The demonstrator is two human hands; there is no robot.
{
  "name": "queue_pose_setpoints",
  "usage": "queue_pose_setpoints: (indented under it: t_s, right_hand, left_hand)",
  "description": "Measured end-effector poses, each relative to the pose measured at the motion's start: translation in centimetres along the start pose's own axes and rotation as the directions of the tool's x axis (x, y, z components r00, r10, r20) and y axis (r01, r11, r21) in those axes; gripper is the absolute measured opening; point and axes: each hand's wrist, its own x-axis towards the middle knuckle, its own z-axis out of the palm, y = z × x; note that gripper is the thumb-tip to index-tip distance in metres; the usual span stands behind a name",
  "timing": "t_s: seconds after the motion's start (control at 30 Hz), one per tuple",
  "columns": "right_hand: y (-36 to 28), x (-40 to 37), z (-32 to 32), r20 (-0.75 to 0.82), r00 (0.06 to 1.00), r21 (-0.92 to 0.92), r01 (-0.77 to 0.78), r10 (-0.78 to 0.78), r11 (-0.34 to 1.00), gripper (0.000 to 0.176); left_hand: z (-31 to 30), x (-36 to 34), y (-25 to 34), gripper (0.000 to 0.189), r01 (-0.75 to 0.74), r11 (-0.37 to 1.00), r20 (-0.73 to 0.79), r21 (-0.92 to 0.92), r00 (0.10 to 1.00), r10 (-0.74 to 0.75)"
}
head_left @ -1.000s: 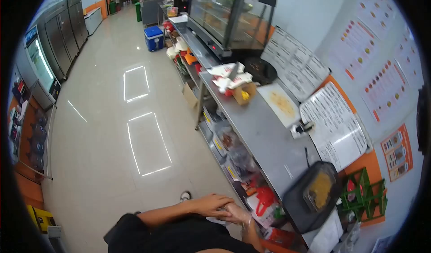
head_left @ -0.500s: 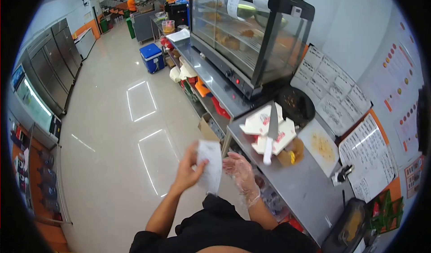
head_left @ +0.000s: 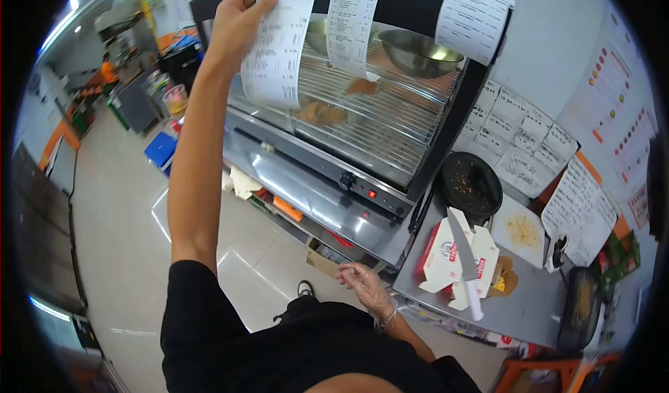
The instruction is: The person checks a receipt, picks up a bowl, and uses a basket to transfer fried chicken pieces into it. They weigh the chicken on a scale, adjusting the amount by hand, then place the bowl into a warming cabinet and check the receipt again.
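My left hand (head_left: 240, 20) is raised to the upper front of the glass food warmer (head_left: 390, 184), pinching a long printed receipt (head_left: 282, 51) by its upper edge. The paper hangs down before the glass. Beside it dangle a second receipt (head_left: 352, 24) and a wider slip (head_left: 472, 24) from the warmer's top. My right hand (head_left: 366, 290), in a clear plastic glove, hovers low in front of the counter with loosely bent fingers and nothing visible in it. Pieces of fried food (head_left: 320, 113) and metal bowls (head_left: 418, 53) show behind the glass.
On the steel counter at right, a knife (head_left: 462, 247) lies across white-and-red food boxes (head_left: 439, 257). Near them are a black round pan (head_left: 472, 185) and a cutting board (head_left: 519, 233). A blue cooler (head_left: 162, 149) stands at left; a person in orange (head_left: 108, 71) is far behind.
My left hand has risen from in front of my body to the warmer's top, carrying the receipt. My view has turned and come closer to the warmer. The gloved right hand stays low.
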Motion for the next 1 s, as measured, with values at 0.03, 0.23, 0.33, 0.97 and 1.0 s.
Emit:
queue_pose_setpoints:
  t_s: [0.03,0.23,0.33,0.97,1.0]
  right_hand:
    - [0.7,1.4,0.9,-0.032,0.999,0.007,0.004,-0.004,1.0,0.031]
    - [3.6,6.7,3.6,-0.457,0.889,0.113,0.07,-0.011,0.991,0.031]
    - [3.7,8.0,4.1,-0.499,0.866,0.095,0.052,0.002,0.994,0.031]
    - [5.5,12.2,7.4,-0.59,0.807,-0.179,-0.107,-0.02,0.978,0.034]
    - [5.7,12.3,7.8,-0.581,0.814,-0.159,-0.098,-0.013,0.982,0.035]
  left_hand:
    - [-0.8,1.7,-1.8,0.047,-0.002,1.0,0.024,-0.023,1.0,0.003]
    - [-2.7,8.7,-9.0,0.041,0.02,0.985,0.093,-0.173,0.996,-0.004]
    - [-3.4,10.0,-10.1,0.04,0.07,0.982,0.106,-0.176,0.993,-0.051]
    - [-3.2,11.0,-7.1,0.04,-0.533,0.565,0.403,0.629,0.846,0.35]
    - [-3.1,10.9,-7.4,0.04,-0.532,0.572,0.405,0.624,0.846,0.346]
